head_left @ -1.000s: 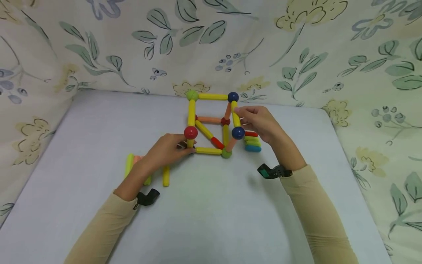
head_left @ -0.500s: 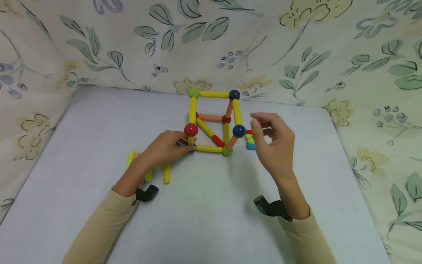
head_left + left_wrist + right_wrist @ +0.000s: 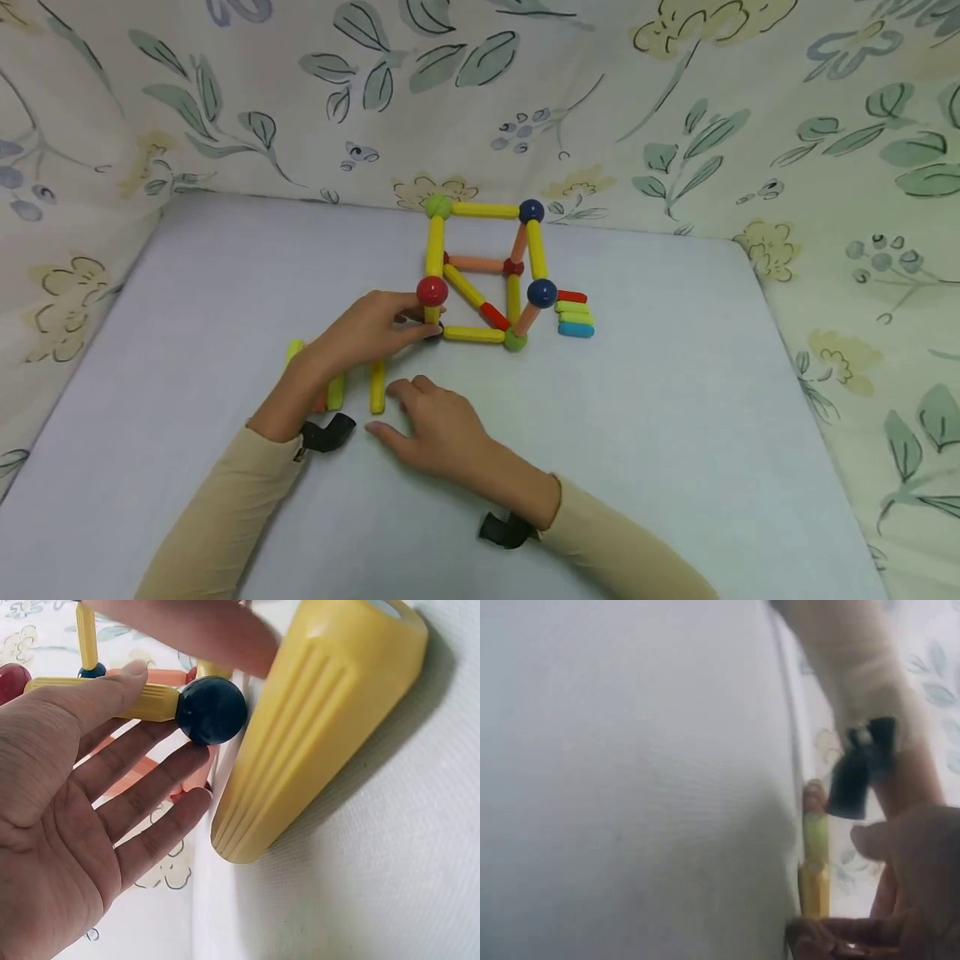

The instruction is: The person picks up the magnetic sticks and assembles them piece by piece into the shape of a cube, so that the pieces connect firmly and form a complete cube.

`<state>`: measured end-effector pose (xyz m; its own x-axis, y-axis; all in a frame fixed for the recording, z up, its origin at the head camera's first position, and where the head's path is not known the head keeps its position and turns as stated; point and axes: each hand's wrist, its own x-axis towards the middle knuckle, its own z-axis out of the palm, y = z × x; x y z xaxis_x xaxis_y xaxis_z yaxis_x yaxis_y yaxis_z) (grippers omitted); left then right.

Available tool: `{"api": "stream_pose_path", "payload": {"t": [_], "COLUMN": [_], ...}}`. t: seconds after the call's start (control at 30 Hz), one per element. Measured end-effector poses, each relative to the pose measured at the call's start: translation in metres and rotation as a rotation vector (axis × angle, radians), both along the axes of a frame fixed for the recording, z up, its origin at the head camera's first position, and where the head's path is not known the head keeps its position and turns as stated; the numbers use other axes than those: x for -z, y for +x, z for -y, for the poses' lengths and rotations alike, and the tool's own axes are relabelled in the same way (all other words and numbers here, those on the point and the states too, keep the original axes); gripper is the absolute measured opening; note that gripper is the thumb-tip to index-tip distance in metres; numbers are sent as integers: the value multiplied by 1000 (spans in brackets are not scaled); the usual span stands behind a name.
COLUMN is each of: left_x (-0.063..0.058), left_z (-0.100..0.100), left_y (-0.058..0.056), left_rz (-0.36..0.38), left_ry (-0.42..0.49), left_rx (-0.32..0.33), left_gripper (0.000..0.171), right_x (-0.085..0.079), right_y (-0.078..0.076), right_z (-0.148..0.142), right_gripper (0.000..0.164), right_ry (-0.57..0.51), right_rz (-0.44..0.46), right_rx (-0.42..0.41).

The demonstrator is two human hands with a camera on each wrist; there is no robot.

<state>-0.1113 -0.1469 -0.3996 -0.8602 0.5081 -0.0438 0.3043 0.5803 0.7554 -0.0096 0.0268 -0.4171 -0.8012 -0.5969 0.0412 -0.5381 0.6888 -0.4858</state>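
A cube-like frame of magnetic sticks and balls (image 3: 486, 212) stands at the back middle of the table. At its front left corner my left hand (image 3: 369, 325) holds the upright yellow stick (image 3: 154, 702), thumb along one side and fingers behind, just by the dark blue ball (image 3: 212, 710). The red ball (image 3: 432, 292) tops that corner. A loose yellow stick (image 3: 377, 390) lies on the table below my left hand. My right hand (image 3: 442, 427) reaches in beside this stick, thumb and fingers spread apart, with nothing in its grasp.
Left of the loose stick lie several green and orange sticks (image 3: 335, 392), partly hidden under my left wrist. Short red, green and blue pieces (image 3: 576, 330) lie in a row right of the frame. A flowered cloth (image 3: 300, 108) rises behind the white table (image 3: 675, 400).
My right hand has let go of the frame's right side, drawn back, then swung left and down to the loose yellow stick. My left hand keeps its hold on the corner.
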Motion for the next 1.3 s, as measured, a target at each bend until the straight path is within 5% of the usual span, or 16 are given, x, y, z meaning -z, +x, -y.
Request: {"api": "stream_pose_path", "payload": {"t": [0.13,0.23,0.57,0.73,0.87,1.03,1.17,1.3], "left_x": [0,-1,5,8,7,10,8,5], "left_z": [0,-1,-1,-1,2,2,1,1], "left_y": [0,-1,-4,-5,-5,-6,-5,-5], "left_rz": [-16,-21,-29,-37,-65,-52,-32,-9], "left_ry": [16,14,27,22,30,35,40,57], "left_rx": [11,14,22,22,13,24,9,4], "left_gripper": [20,20,19,17,18,24,21,23], "right_x": [6,8,4,-5,-5,-2,-18,-40], "right_y": [1,-1,4,14,8,4,-5,-21], "right_z": [23,30,10,-13,-11,-17,-46,-76], "right_gripper": [51,51,16,27,36,23,25,30], "right_ry": [172,225,180,228,196,163,37,-101], "right_rz": [-199,-250,-133,-92,-140,-147,-71,-135], "right_rx": [83,107,104,84,-8,-79,-113,-97]}}
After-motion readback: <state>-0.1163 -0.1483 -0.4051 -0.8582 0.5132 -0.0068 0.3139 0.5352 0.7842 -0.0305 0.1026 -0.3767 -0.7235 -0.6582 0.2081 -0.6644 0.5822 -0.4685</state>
